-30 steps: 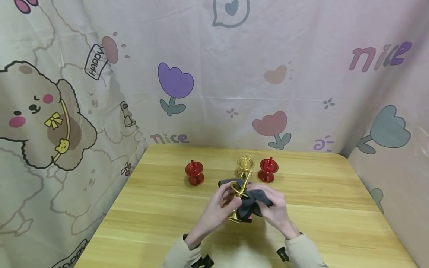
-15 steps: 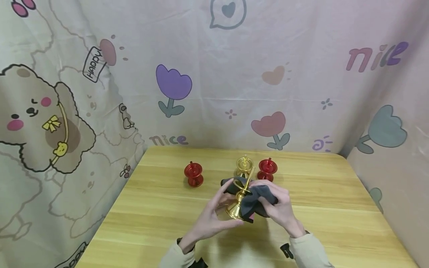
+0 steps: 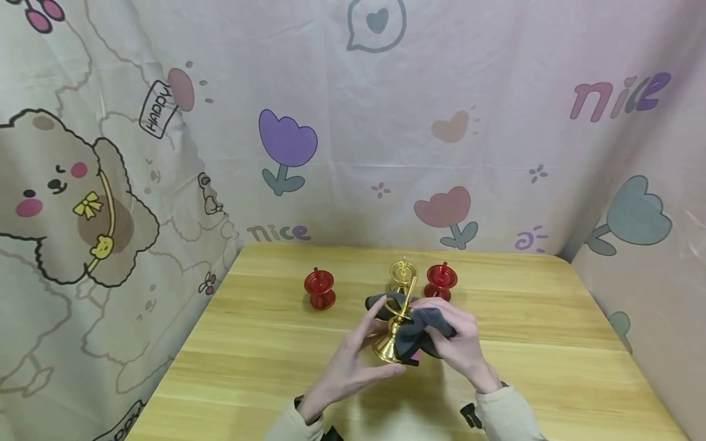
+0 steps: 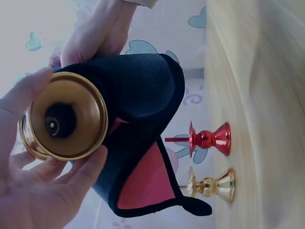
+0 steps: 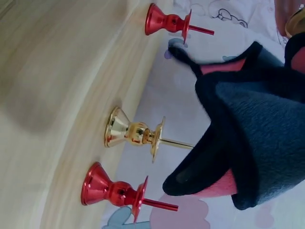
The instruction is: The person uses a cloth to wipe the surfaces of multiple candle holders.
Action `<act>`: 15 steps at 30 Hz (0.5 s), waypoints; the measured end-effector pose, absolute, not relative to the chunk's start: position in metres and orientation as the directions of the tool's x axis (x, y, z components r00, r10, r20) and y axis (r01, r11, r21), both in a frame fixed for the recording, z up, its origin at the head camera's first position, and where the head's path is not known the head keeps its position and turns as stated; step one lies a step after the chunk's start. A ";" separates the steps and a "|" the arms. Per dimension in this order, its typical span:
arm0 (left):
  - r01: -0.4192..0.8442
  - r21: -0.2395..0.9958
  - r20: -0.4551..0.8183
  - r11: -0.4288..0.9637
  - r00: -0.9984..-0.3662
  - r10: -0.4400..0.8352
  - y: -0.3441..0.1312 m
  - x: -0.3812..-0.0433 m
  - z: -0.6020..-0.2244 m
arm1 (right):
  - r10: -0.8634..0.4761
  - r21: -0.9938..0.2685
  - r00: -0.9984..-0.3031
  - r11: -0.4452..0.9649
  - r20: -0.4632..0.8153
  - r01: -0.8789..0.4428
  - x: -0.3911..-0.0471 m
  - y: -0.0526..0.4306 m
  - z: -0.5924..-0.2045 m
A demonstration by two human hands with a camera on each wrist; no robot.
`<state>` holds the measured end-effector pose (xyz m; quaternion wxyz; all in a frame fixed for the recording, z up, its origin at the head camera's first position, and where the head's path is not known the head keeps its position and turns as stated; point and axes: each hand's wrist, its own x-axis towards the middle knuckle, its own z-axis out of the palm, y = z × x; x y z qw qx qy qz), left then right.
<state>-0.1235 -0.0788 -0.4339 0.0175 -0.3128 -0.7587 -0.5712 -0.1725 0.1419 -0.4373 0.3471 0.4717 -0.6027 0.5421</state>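
Over the table's middle, my left hand (image 3: 350, 362) grips a shiny gold candlestick (image 3: 386, 348) by its flared base, thumb and fingers spread about the rim. Its spike tilts up and to the right in the head view. In the left wrist view the candlestick's hollow underside (image 4: 90, 107) faces the camera. My right hand (image 3: 462, 340) pinches a dark grey cloth (image 3: 415, 335) with black edging and a pink reverse side (image 4: 150, 183). The cloth wraps against the candlestick's stem and hides part of it. The right wrist view shows the cloth's folds (image 5: 262, 129) hanging loose.
Behind my hands, a second gold candlestick (image 3: 403, 271) stands upright beside a red candlestick (image 3: 440, 278). Another red candlestick (image 3: 320, 288) stands farther left. All are on the wooden table (image 3: 248, 343). A printed curtain (image 3: 353, 122) hangs behind the table's back edge.
My left hand has shifted its hold from around the candlestick's middle down to its base, baring more of the stem. The right hand and cloth have moved slightly right.
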 end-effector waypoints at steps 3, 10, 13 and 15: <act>0.414 0.910 0.352 0.022 -0.799 0.487 -0.082 -0.125 -0.435 | -0.194 -0.347 -0.331 -0.051 0.923 -0.937 -0.171 0.141 -0.438; 0.299 0.950 0.299 -0.094 -0.772 0.561 -0.085 -0.132 -0.435 | -0.159 -0.410 -0.401 -0.030 0.902 -0.911 -0.170 0.141 -0.438; 0.377 0.924 0.294 0.062 -0.805 0.515 -0.083 -0.130 -0.434 | -0.152 -0.390 -0.385 -0.005 0.910 -0.921 -0.171 0.141 -0.439; 0.425 0.895 0.315 0.134 -0.816 0.485 -0.081 -0.128 -0.435 | -0.157 -0.373 -0.369 0.000 0.916 -0.928 -0.172 0.140 -0.439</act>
